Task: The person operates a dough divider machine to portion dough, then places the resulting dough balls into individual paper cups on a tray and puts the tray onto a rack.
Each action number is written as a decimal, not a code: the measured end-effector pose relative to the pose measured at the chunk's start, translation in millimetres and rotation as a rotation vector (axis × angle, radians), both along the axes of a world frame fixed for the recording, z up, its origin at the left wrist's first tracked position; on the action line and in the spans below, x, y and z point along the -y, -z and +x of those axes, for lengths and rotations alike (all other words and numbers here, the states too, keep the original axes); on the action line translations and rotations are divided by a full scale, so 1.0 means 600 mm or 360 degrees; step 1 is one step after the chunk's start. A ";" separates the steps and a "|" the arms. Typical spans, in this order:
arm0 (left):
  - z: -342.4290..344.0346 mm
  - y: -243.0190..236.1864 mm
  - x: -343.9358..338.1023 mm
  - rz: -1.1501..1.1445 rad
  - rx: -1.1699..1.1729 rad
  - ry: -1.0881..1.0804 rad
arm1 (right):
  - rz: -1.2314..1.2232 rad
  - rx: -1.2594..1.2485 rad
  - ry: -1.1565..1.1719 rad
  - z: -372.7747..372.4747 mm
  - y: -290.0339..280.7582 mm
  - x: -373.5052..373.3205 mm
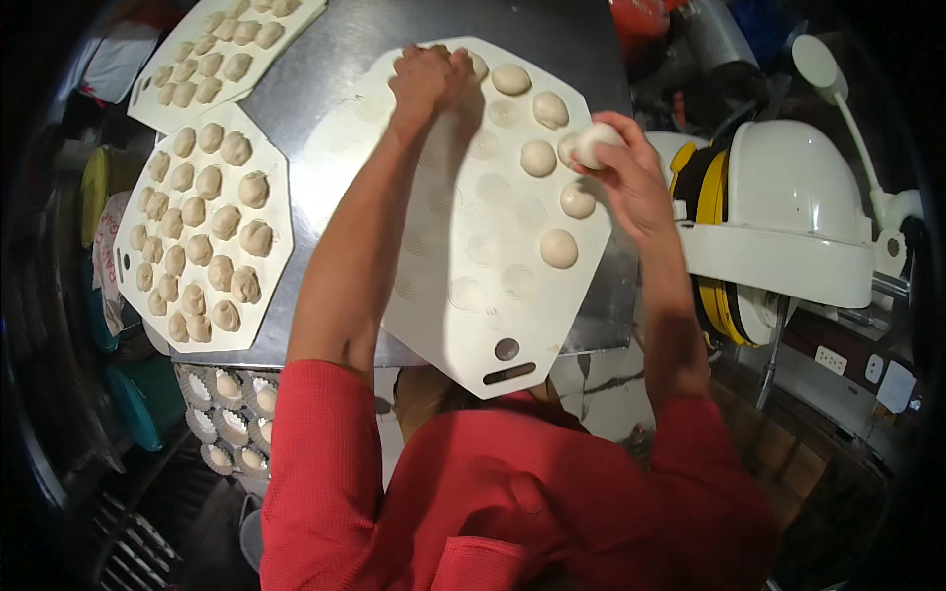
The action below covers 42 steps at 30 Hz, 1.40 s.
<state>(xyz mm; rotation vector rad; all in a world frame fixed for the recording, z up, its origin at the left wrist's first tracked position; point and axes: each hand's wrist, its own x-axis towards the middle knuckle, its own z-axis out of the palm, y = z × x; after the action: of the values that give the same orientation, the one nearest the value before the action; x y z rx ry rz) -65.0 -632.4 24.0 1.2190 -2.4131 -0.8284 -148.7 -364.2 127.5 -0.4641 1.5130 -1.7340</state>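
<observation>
A white octagonal board (434, 325) with round ring marks lies before me, bearing several smooth dough balls (559, 248) along its right side and far edge. My right hand (636, 172) is closed around a pale dough ball (597, 145), raised at the board's right edge. Just left of it, another ball is partly hidden by the held one. At the far end of the board, my left hand (431, 84) is bent down with curled fingers, beside a dough ball (477, 67). Its back faces up, so whatever lies under the fingers is hidden.
Left stands a second white board (281, 231) with rows of wrinkled dough pieces; another loaded board (148, 113) lies beyond it. Both rest on a metal table (345, 39). A white machine with a yellow band (803, 197) stands at the right. Fluted tins (232, 426) sit below left.
</observation>
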 end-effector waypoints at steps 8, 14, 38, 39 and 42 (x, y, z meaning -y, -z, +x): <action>-0.003 -0.031 -0.050 -0.0680 -0.0413 -0.0001 | 0.1017 -0.0557 -0.0112 0.019 0.051 -0.211; 0.041 -0.027 -0.224 -0.0317 -0.0283 0.0692 | 0.0903 -0.1319 -0.0203 0.082 0.089 -0.164; 0.467 -0.116 -0.369 0.0621 -0.0909 -0.0263 | 0.0513 -0.0656 -0.0863 0.226 0.006 -0.082; 0.537 -0.124 -0.385 0.0654 -0.0763 -0.0533 | 0.0409 -0.0817 -0.1093 0.288 -0.004 -0.045; 0.747 -0.093 -0.436 0.0675 -0.0681 -0.1106 | 0.0194 -0.1206 -0.1684 0.484 0.009 0.024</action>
<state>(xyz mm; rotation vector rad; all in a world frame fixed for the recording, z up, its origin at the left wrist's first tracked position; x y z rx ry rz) 383.0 -370.8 79.7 1.6695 -1.3665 -1.2261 141.4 -378.9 121.9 -1.6259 1.3816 -0.6265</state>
